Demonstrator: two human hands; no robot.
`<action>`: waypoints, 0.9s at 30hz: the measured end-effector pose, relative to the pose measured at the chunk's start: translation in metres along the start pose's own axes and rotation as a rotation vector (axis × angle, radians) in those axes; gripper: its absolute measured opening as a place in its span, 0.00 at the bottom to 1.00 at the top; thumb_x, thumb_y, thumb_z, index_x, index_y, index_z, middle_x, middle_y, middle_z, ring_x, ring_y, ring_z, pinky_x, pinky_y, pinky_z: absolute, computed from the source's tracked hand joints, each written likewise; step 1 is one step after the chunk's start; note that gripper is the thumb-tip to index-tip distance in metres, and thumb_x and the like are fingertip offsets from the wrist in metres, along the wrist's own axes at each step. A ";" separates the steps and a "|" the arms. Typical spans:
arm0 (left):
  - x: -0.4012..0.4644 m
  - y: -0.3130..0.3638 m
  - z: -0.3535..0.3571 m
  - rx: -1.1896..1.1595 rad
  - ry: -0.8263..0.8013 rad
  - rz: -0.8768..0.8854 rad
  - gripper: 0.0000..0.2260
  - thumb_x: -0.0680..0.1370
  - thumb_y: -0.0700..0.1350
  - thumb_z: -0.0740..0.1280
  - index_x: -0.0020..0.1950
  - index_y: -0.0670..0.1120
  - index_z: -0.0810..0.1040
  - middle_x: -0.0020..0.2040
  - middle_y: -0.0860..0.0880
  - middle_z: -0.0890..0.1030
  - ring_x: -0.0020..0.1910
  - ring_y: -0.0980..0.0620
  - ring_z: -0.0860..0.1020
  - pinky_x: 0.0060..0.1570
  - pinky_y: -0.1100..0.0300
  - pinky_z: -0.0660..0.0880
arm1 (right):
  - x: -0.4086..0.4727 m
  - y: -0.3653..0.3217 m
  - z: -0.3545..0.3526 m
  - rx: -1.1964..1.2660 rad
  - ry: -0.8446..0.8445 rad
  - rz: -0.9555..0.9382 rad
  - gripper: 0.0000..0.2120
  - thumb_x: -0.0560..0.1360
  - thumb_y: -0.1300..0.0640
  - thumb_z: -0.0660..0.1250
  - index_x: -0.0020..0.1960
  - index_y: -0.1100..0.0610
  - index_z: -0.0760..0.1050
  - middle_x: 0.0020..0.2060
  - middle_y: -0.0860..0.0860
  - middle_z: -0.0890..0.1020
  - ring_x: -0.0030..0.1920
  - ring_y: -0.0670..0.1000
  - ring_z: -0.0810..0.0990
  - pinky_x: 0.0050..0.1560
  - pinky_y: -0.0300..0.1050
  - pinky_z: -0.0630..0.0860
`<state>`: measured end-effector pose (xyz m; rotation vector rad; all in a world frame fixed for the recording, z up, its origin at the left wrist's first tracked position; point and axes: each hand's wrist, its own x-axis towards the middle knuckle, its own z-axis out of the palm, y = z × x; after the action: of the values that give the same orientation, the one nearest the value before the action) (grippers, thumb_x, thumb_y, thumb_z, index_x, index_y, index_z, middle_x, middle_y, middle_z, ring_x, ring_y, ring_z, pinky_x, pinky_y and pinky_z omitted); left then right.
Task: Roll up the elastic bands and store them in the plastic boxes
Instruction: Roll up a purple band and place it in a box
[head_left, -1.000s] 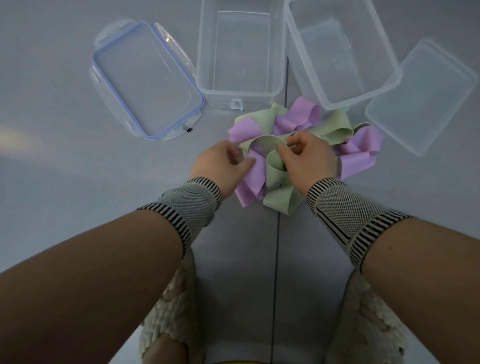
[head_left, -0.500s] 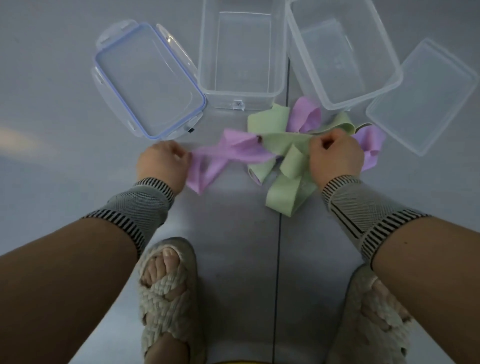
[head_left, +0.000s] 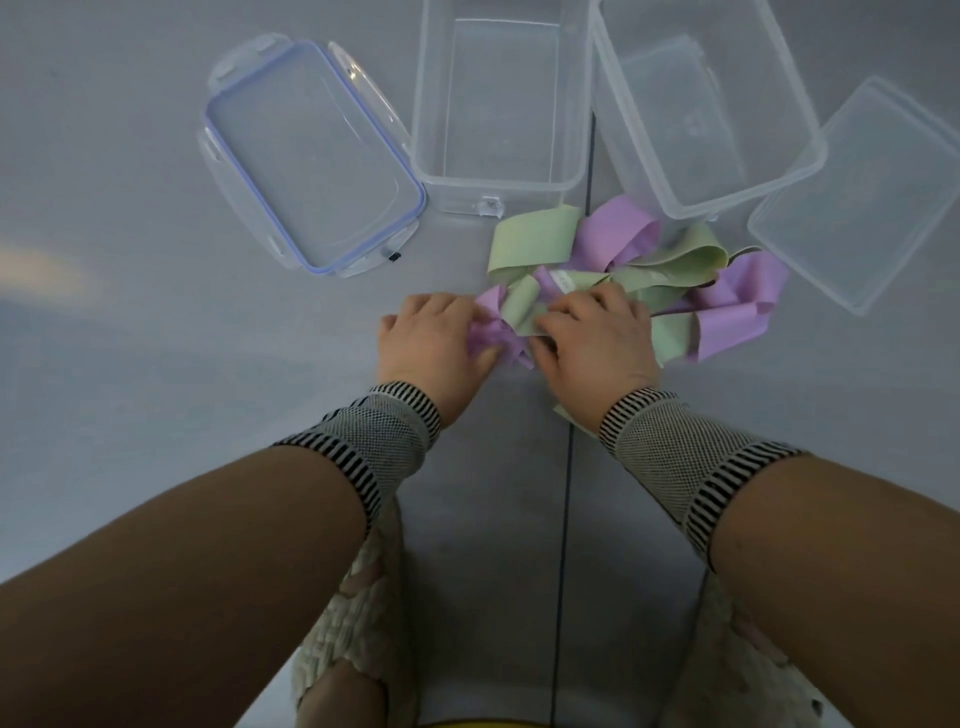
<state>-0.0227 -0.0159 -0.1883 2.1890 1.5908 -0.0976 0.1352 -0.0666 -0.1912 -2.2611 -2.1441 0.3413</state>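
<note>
A tangle of purple elastic bands (head_left: 618, 236) and pale green elastic bands (head_left: 535, 241) lies on the grey floor in front of two clear plastic boxes. My left hand (head_left: 431, 338) grips a bunched purple band end (head_left: 488, 332). My right hand (head_left: 592, 332) lies on the pile just to its right, fingers curled over a green band (head_left: 519, 306). The left box (head_left: 498, 192) and the right box (head_left: 748, 192) stand open with nothing inside.
A blue-rimmed lid (head_left: 311, 156) lies left of the boxes, and a clear lid (head_left: 862, 192) lies to the right. A dark floor seam (head_left: 563, 519) runs toward me. My feet in woven sandals (head_left: 353, 639) show below my forearms.
Half a second ago my hands were apart, the left stretching a purple band out to the left. Both hands have come back together at the near side of the pile.
</note>
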 end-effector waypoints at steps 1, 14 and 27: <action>0.002 0.000 0.000 0.026 0.015 -0.009 0.15 0.74 0.60 0.64 0.57 0.55 0.76 0.59 0.53 0.77 0.62 0.48 0.69 0.57 0.52 0.63 | 0.001 0.000 0.001 -0.012 -0.027 0.007 0.14 0.76 0.47 0.59 0.47 0.53 0.80 0.49 0.50 0.80 0.54 0.59 0.72 0.52 0.53 0.65; 0.013 -0.004 -0.004 0.000 0.009 -0.050 0.08 0.78 0.51 0.61 0.53 0.51 0.77 0.52 0.50 0.79 0.53 0.45 0.75 0.54 0.53 0.65 | 0.005 0.002 0.000 -0.089 -0.176 -0.161 0.17 0.71 0.53 0.69 0.59 0.53 0.76 0.57 0.52 0.76 0.57 0.57 0.73 0.55 0.50 0.65; -0.004 -0.029 -0.005 -0.307 0.054 -0.112 0.17 0.71 0.44 0.65 0.60 0.47 0.74 0.60 0.46 0.72 0.57 0.45 0.73 0.59 0.51 0.71 | -0.007 0.028 -0.002 0.100 0.035 0.148 0.29 0.66 0.53 0.65 0.67 0.54 0.70 0.64 0.55 0.73 0.59 0.61 0.69 0.57 0.55 0.65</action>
<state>-0.0518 -0.0104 -0.1917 1.8830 1.6360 0.1642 0.1626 -0.0747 -0.1926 -2.3556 -1.9033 0.3980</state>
